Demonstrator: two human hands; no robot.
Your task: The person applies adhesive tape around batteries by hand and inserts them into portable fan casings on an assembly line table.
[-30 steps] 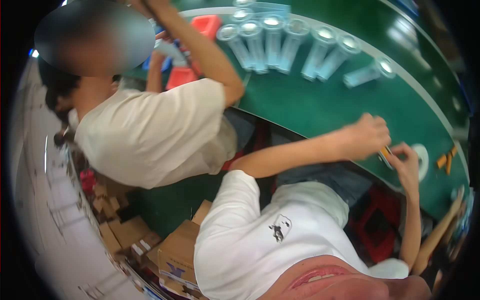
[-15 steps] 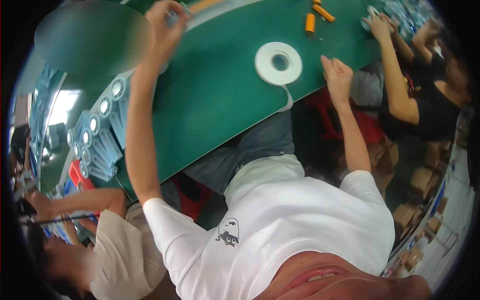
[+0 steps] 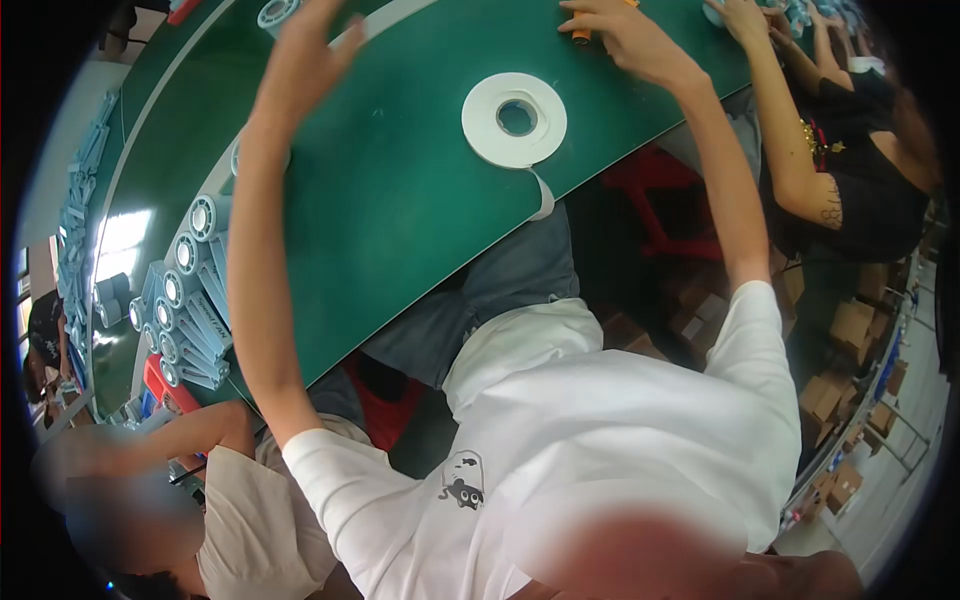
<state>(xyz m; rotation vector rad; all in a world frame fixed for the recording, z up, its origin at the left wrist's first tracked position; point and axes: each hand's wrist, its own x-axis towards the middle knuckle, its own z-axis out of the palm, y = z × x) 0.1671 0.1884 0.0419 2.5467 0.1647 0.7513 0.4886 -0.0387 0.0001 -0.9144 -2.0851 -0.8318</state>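
Observation:
My left hand (image 3: 312, 62) is raised at the top edge, thumb apart from the hand. Its other fingers are partly cut off by the frame, and nothing shows between them and the thumb. A light-blue piece with a round end (image 3: 277, 14) lies just beside it. My right hand (image 3: 632, 42) reaches over the table with fingers stretched out above an orange cylinder (image 3: 581, 36). Whether the fingertips touch the cylinder, I cannot tell. Between my hands a white tape roll (image 3: 485, 120) lies flat on the green table (image 3: 400, 200), its loose end (image 3: 545, 198) hanging at the edge.
Stacked light-blue tube-shaped parts (image 3: 205, 310) stand on the left, near a red bin (image 3: 160, 382). A co-worker in beige (image 3: 250, 520) sits at lower left, another in black (image 3: 870, 220) at right. Cardboard boxes (image 3: 855, 320) fill the far right.
My right hand has moved up and forward from near the table edge to the orange cylinders, its closed fingers now stretched out. My left hand no longer shows a small piece in its fingers.

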